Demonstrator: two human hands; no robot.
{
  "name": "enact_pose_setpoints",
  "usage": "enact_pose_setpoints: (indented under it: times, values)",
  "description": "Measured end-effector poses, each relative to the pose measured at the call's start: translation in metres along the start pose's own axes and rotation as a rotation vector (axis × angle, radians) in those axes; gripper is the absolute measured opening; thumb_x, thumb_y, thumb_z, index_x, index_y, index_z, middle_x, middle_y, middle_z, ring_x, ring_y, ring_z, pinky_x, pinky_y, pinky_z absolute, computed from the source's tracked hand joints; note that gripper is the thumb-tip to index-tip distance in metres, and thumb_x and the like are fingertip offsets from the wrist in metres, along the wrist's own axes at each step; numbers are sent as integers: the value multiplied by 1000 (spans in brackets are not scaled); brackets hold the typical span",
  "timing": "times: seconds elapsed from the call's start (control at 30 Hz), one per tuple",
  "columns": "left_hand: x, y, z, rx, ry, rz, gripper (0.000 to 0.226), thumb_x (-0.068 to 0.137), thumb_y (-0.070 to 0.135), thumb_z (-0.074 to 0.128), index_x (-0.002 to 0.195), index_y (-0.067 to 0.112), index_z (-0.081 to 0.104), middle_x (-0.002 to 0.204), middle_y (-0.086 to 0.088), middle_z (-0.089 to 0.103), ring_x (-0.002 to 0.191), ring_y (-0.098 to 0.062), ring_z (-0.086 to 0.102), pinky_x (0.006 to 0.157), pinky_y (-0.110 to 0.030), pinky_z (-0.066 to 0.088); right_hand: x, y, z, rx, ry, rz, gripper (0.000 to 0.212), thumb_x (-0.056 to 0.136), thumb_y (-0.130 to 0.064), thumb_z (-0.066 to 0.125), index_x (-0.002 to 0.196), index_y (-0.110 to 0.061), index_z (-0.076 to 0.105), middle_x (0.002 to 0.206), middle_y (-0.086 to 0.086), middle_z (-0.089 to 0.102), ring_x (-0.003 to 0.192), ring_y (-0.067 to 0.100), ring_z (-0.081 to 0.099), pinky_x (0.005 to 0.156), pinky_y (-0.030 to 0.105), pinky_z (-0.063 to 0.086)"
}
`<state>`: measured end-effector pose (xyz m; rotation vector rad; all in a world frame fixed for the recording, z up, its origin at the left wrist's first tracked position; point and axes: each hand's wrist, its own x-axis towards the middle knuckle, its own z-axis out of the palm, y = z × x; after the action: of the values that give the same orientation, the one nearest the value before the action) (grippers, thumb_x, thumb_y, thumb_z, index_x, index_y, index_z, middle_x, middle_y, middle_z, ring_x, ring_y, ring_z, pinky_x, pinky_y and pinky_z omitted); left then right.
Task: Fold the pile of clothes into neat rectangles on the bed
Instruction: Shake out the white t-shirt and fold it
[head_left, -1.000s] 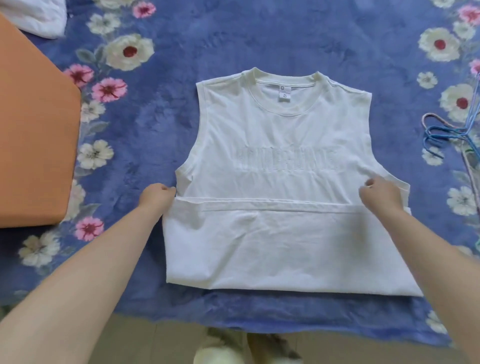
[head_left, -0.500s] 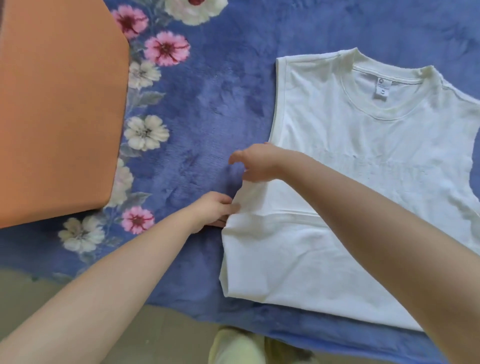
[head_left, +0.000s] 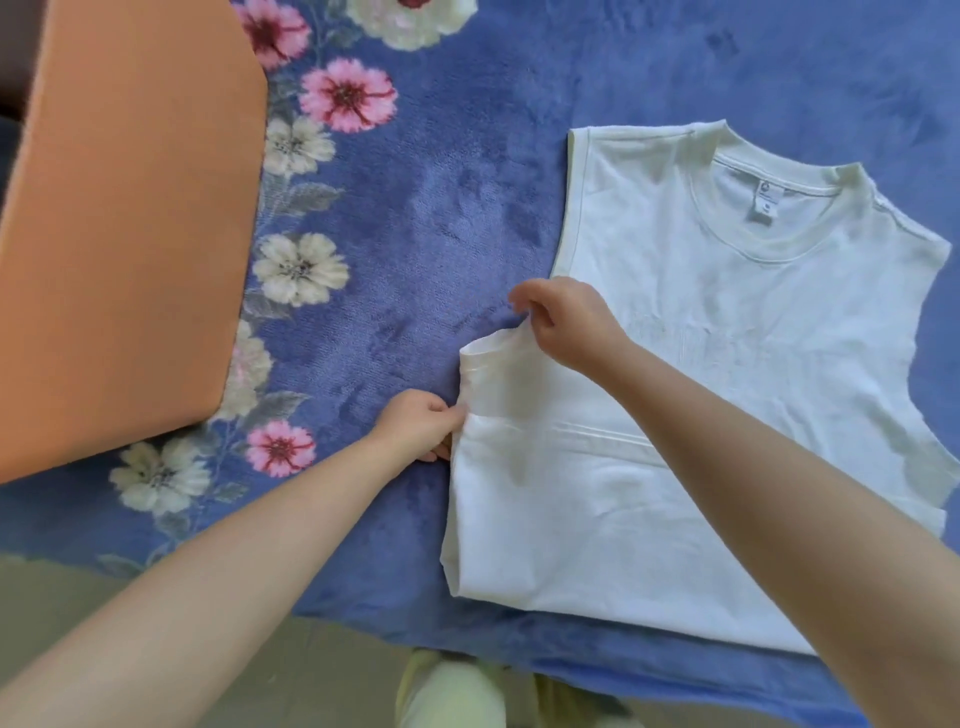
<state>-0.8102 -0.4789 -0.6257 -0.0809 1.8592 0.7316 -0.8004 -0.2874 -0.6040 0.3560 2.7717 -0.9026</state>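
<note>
A white sleeveless shirt (head_left: 727, 322) lies flat on the blue flowered blanket (head_left: 441, 218), neck away from me, its bottom hem folded up over the body. My left hand (head_left: 421, 426) pinches the shirt's left edge at the fold line. My right hand (head_left: 566, 317) reaches across and pinches the left armhole edge, lifting it a little off the blanket so the cloth bulges between the two hands.
An orange cushion-like slab (head_left: 119, 234) lies on the blanket at the left. The bed's near edge (head_left: 363, 618) runs along the bottom, with the floor and my pale-trousered legs (head_left: 452, 696) below it.
My right hand left the shirt's right side, crossed to the left armhole and now lifts that edge. The view swung left. My left hand stayed at the fold line.
</note>
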Motion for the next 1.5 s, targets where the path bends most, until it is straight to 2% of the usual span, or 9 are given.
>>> enact_pose_setpoints:
  times: [0.17, 0.3, 0.4, 0.57, 0.8, 1.0, 1.13, 1.27, 1.5]
  values:
    - [-5, 4, 14, 288, 635, 653, 19, 80, 31, 48, 73, 16, 40, 66, -6, 49, 70, -24, 42, 61, -32, 26, -66, 65, -27, -126, 127, 50, 22, 72, -3, 43, 77, 4, 64, 67, 15, 63, 66, 35, 59, 65, 28, 39]
    - [6, 15, 32, 871, 382, 1152, 32, 78, 44, 46, 93, 16, 43, 80, -8, 59, 79, -20, 46, 67, -31, 34, -128, 131, -60, -264, -332, 365, 15, 83, -8, 47, 90, -7, 61, 85, 9, 57, 90, 31, 54, 70, 31, 36]
    - [-4, 42, 51, 1322, 3, 711, 45, 87, 45, 50, 115, 12, 46, 116, -7, 50, 110, -26, 48, 90, -33, 35, -171, 176, -88, -298, -597, 589, 10, 83, -14, 51, 91, -16, 57, 98, 4, 56, 92, 22, 51, 73, 28, 40]
    - [-4, 79, 65, 1353, -172, 268, 23, 86, 18, 50, 108, 11, 50, 116, -7, 55, 107, -25, 53, 79, -28, 39, -226, 222, -110, -627, -1102, 727, 30, 82, -20, 58, 112, -19, 57, 115, 0, 58, 103, 18, 55, 73, 20, 44]
    - [-10, 96, 67, 1361, -171, 19, 26, 86, 6, 40, 104, 8, 59, 109, -8, 58, 98, -24, 53, 78, -27, 41, -248, 265, -132, -698, -996, 590, 34, 93, -9, 33, 118, -9, 56, 127, 5, 55, 110, 21, 54, 90, 25, 42]
    - [-24, 138, 54, 1343, 308, 69, 17, 84, 6, 37, 72, 16, 41, 75, 2, 45, 78, -22, 47, 67, -28, 34, -205, 273, -196, -690, -646, 564, 26, 88, -6, 37, 98, -15, 61, 112, 8, 59, 95, 26, 54, 74, 28, 41]
    - [-13, 182, 38, 1335, 616, 181, 9, 86, 6, 39, 82, 12, 45, 87, -6, 58, 84, -28, 53, 73, -31, 32, -166, 272, -233, -785, -402, 557, 24, 88, -5, 39, 93, -17, 58, 106, 8, 61, 93, 28, 56, 72, 27, 38]
    - [11, 225, 25, 1340, 741, 194, 11, 85, 6, 42, 91, 8, 50, 96, -13, 60, 93, -30, 52, 81, -34, 33, -131, 287, -252, -868, -227, 563, 22, 83, 0, 41, 69, -17, 43, 64, -3, 42, 73, 23, 45, 75, 28, 33]
    - [66, 277, 11, 1389, 810, 215, 7, 83, 5, 41, 85, 11, 43, 92, -10, 59, 79, -25, 41, 74, -33, 28, -74, 319, -266, -878, -122, 625, 29, 77, 2, 47, 56, -16, 39, 58, -1, 38, 66, 21, 41, 91, 29, 27]
